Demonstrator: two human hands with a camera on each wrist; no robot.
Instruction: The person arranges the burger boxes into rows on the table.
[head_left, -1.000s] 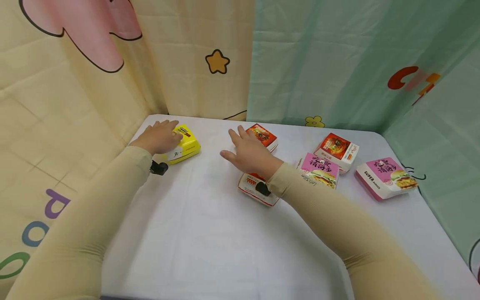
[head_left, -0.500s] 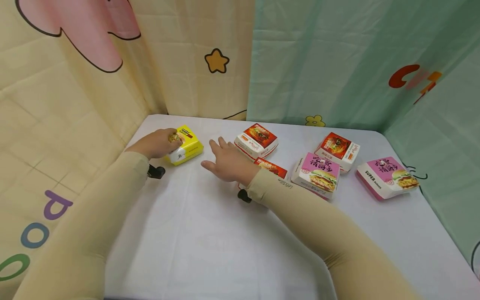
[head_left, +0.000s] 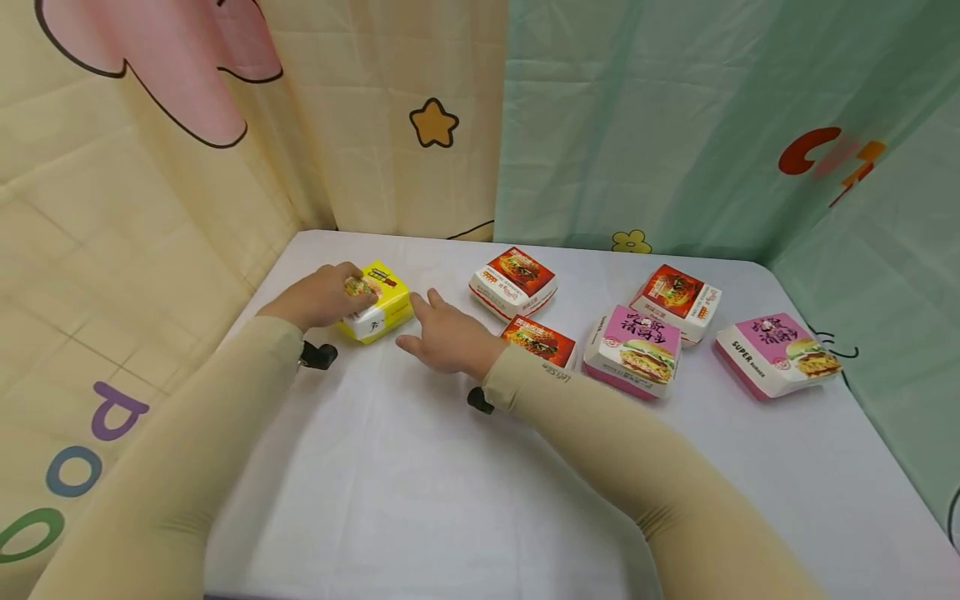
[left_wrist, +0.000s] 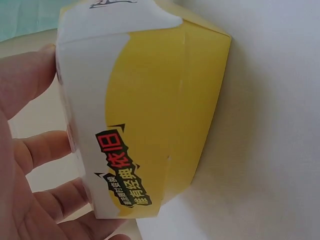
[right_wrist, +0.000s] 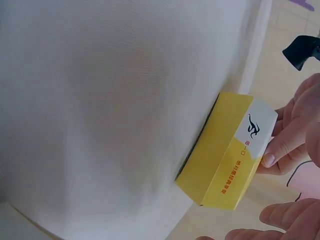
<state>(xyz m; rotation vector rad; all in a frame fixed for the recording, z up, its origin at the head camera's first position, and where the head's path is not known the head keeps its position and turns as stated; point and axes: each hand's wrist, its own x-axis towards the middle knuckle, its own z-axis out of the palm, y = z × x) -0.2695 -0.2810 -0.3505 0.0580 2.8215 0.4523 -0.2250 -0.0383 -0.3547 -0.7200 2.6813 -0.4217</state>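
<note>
Over table point(head_left: 420, 467), left hand point(head_left: 315, 296), gripping yellow box point(head_left: 390, 312)

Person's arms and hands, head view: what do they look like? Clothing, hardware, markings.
Left sleeve and right sleeve: long, plain beige, down to the wrists. Small dark lettering near the right cuff, too small to read surely. One small black device at the left wrist, a second black device at the right. Left hand and right hand: no gloves.

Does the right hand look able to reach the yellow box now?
Probably yes: the right hand is close beside the yellow box, with nothing visible between them; the left hand touches the other side.
</note>
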